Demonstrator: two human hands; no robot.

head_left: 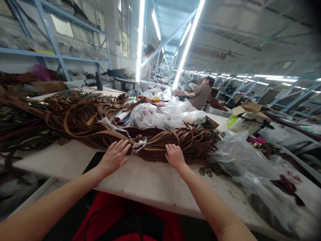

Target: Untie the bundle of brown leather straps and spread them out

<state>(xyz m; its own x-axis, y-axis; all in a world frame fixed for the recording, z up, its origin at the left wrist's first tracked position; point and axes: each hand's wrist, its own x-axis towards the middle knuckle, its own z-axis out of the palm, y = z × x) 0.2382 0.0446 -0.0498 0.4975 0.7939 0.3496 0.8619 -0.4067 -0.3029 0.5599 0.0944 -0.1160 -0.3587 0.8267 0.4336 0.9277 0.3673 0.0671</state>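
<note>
1. Factory hall with long light strips overhead, blue shelving along the left wall, and a person in a brown shirt at a far bench.
2. Pale desk carries brown leather straps heaped near its front edge, clear plastic bags behind them.
3. Left hand lies flat, fingers spread, on the straps, gripping nothing.
4. Right hand presses its extended fingers onto the same bundle, holding nothing.

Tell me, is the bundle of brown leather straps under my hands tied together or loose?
Tied: a white cord cinches the strap bundle between the left hand and right hand.
</note>
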